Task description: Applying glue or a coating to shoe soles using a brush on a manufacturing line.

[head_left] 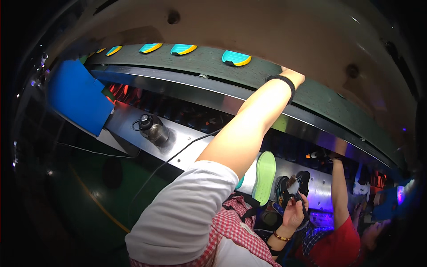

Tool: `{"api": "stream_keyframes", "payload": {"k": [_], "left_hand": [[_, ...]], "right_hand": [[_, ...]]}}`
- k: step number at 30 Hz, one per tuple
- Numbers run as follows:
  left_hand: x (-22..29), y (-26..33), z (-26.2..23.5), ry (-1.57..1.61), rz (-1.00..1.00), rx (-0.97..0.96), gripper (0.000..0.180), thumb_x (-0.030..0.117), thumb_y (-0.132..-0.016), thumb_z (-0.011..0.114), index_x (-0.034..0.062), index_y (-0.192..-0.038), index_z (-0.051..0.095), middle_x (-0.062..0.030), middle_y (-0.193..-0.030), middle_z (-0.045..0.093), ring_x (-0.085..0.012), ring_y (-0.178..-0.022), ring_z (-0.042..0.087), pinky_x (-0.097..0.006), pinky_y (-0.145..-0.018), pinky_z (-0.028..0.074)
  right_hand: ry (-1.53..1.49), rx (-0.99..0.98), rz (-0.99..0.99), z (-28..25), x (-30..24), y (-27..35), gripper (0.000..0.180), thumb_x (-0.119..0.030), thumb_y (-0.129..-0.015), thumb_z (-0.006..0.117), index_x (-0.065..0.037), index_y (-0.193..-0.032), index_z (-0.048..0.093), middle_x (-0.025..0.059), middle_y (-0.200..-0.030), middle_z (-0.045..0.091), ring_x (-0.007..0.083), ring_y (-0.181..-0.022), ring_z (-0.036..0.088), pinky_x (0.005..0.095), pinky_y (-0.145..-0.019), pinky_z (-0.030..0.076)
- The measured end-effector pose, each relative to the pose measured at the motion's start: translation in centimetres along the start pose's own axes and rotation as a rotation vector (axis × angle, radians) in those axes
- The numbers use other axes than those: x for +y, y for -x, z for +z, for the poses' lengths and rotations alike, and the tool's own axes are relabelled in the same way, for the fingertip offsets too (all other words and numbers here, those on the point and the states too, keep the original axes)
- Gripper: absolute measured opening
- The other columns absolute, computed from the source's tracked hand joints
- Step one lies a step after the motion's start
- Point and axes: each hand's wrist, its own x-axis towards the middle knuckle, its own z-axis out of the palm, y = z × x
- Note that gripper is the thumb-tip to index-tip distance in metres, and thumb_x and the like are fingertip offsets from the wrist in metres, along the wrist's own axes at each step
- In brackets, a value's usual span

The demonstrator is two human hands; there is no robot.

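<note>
My left arm stretches up and forward to the dark green conveyor belt [200, 64]. A black band circles its wrist, and only the base of my left hand [292, 74] shows. Its fingers are hidden behind the brown overhead cover. Lower down, my right hand [293, 215] is closed around the dark handle of a flat brush [293, 187] with brown bristles. Black shoes [303, 179] lie just beyond the brush. Left of them is a lime-green shoe sole [265, 178] on the metal shelf, with a bit of teal sole [240, 182] peeking out beside my arm.
Teal-and-yellow soles [236, 58] sit spaced along the belt. The overhead cover [267, 31] hangs low above it. A dark bottle [153, 130] and a black cable [167, 160] are on the shelf. A blue panel [78, 95] stands left; a co-worker's arm [340, 191] reaches in at right.
</note>
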Motion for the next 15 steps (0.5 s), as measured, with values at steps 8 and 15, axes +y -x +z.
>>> {"api": "stream_keyframes", "payload": {"k": [8,15], "left_hand": [[0.8,4.5,-2.6,-0.49,0.215,-0.279,0.022,0.027,-0.073,0.062,0.005,-0.077,0.063,-0.0126,-0.089,0.061,-0.0297,-0.086,0.057,-0.039,-0.072,0.046],[-2.7,16.5,2.3,0.94,-0.3,0.774,0.029,0.005,-0.078,0.053,0.0003,-0.104,0.041,-0.0112,-0.11,0.042,-0.0184,-0.099,0.043,-0.029,-0.087,0.036]], "right_hand": [[0.006,-0.055,0.012,0.5,-1.1,-0.7,0.025,-0.001,-0.077,0.057,0.003,-0.101,0.054,0.0185,-0.104,0.057,0.0243,-0.096,0.057,0.0331,-0.086,0.045],[-0.029,-0.076,0.031,3.3,-0.9,-3.1,0.025,0.0,-0.078,0.055,0.006,-0.102,0.053,0.0184,-0.1,0.058,0.0249,-0.092,0.058,0.0328,-0.083,0.047]]}}
